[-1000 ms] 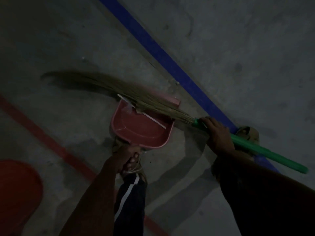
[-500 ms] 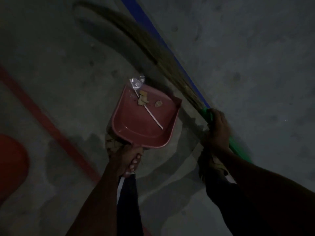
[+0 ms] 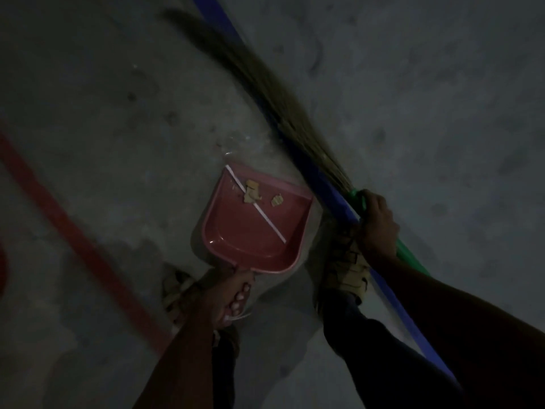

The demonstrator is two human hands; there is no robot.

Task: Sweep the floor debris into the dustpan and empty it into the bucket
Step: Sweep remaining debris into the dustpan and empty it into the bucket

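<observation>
Fingers of my left hand wrap the dustpan handle; my right hand grips the broom beside it.

You have no text, label, brand or number to read here; the dim, blurred view shows no legible writing anywhere.

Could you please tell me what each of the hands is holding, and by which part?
The left hand grips the dustpan by its handle; the right hand grips the broom at its green handle's top.

1 head-worn view looks steeply down, close over the floor.
</observation>
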